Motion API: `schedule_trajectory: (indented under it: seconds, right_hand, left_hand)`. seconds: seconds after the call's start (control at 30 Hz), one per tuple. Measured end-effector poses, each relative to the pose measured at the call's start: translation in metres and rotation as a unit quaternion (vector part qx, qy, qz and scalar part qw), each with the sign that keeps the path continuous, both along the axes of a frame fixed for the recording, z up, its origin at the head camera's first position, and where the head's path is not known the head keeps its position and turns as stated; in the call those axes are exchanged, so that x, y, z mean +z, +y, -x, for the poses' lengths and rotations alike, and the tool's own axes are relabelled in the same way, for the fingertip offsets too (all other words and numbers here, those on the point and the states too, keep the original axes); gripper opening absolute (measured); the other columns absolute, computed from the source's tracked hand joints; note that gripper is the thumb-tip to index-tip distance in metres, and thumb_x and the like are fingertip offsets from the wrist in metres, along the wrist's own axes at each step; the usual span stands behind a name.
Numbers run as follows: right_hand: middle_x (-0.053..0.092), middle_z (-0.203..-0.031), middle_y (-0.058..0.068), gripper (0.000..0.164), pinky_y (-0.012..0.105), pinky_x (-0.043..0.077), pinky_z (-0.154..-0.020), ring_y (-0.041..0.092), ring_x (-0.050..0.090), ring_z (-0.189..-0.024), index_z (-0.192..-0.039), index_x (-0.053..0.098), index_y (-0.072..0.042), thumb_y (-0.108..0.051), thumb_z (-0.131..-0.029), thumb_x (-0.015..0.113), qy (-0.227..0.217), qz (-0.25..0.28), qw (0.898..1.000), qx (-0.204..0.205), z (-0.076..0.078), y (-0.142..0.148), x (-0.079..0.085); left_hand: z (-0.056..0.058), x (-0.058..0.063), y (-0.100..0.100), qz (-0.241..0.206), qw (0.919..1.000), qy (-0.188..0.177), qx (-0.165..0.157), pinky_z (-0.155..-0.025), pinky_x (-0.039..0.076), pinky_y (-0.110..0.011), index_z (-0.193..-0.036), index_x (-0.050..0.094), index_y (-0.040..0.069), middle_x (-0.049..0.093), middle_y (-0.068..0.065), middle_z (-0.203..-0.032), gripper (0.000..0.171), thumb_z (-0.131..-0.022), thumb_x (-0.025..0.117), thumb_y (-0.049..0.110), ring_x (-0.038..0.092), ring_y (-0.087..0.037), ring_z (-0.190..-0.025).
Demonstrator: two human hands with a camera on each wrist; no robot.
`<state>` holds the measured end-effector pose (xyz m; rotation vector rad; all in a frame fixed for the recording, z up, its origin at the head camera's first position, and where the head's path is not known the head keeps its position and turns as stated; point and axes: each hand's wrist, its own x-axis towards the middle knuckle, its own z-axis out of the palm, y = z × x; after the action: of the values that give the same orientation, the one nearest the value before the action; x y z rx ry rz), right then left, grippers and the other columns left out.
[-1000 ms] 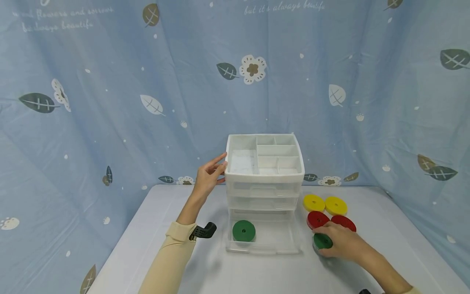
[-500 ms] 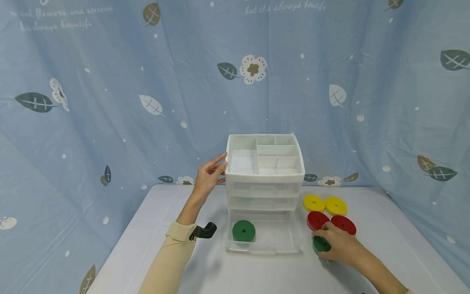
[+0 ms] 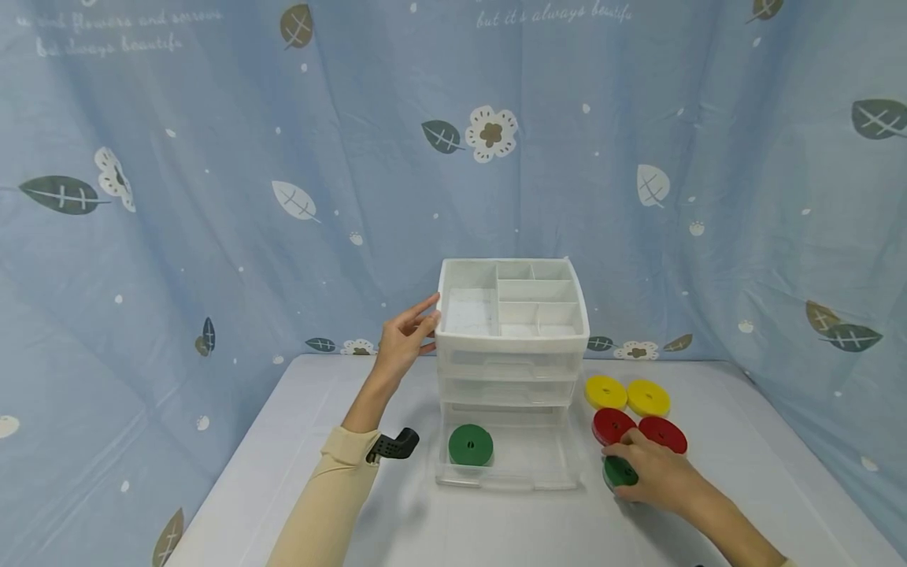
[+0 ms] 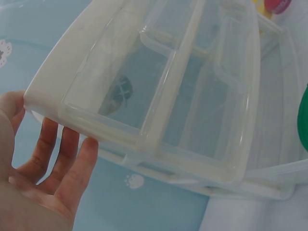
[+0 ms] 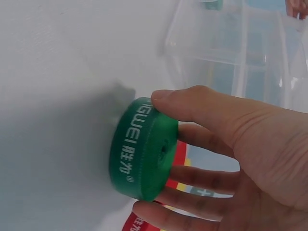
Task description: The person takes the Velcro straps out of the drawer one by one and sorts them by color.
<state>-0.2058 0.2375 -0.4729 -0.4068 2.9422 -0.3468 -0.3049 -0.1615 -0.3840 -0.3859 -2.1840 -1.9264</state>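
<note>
A white drawer cabinet [image 3: 510, 344] stands mid-table, its clear bottom drawer [image 3: 533, 445] pulled out. One green tape roll [image 3: 462, 454] lies in that drawer, at the left. My left hand [image 3: 398, 345] touches the cabinet's left side near the upper rim; in the left wrist view its fingertips [image 4: 89, 145] meet the frame's edge. To the right of the drawer, my right hand [image 3: 662, 474] grips a second green tape roll [image 5: 132, 149] by its rim, thumb on one side and fingers opposite. White lettering runs round this roll's edge. My hand partly covers it in the head view.
Two red rolls [image 3: 613, 425] lie just beyond my right hand, and two yellow rolls [image 3: 605, 391] sit farther back. The cabinet's top tray [image 3: 471, 309] has several compartments. A blue patterned curtain [image 3: 354, 157] hangs behind the white table [image 3: 298, 488].
My right hand has shifted slightly left with its fingers round the green tape roll, uncovering more of the right red roll. My left hand stays on the cabinet.
</note>
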Motion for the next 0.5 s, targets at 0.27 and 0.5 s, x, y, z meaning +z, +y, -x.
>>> schedule_trajectory:
  seconds: [0.27,0.5]
  right_hand:
    - [0.062,-0.111,0.005,0.058,0.048,0.061,-0.075,0.017,0.056,-0.089,-0.119,0.07,-0.018,-0.039,-0.068,0.088,-0.012,-0.006,1.0,0.006,0.003,-0.001,0.006]
    - [0.069,-0.105,0.004,0.045,0.051,0.061,-0.075,0.019,0.063,-0.088,-0.113,0.072,-0.015,-0.038,-0.076,0.083,0.067,-0.004,0.998,0.016,0.003,-0.008,0.015]
  left_hand:
    - [0.0,0.0,-0.001,-0.003,1.0,-0.002,-0.004,-0.089,0.06,-0.037,-0.136,0.058,0.038,0.066,-0.009,-0.11,0.042,-0.095,0.064,0.042,0.067,-0.013,-0.096]
    - [0.001,0.0,-0.002,-0.003,1.0,-0.003,-0.006,-0.089,0.06,-0.036,-0.135,0.059,0.039,0.066,-0.007,-0.107,0.041,-0.094,0.065,0.043,0.067,-0.014,-0.096]
